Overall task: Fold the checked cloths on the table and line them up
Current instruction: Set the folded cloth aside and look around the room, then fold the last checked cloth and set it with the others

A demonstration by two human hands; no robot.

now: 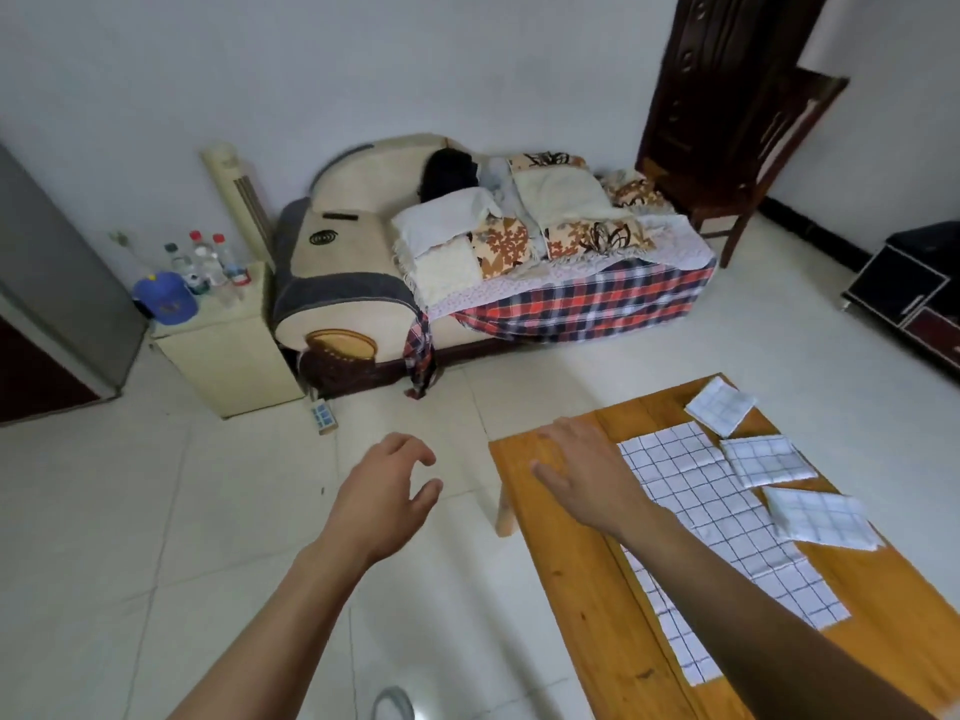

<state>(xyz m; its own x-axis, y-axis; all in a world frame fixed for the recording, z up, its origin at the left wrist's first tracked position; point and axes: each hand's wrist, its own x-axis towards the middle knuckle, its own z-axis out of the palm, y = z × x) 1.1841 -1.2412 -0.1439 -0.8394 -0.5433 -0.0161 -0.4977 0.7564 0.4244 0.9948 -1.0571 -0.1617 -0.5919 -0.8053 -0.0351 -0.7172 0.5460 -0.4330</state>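
The right forearm (727, 589) covers a strip of the unfolded checked cloth (696, 491), hiding part of its near-left edge. The wooden table (561, 553) runs off the bottom and right edges. Labels on the bottles (208, 262) are too small to read. A pale round object (393, 705) is cut off at the bottom edge.

Sofa (363, 283), bottles (208, 262), chair (748, 163) behind.
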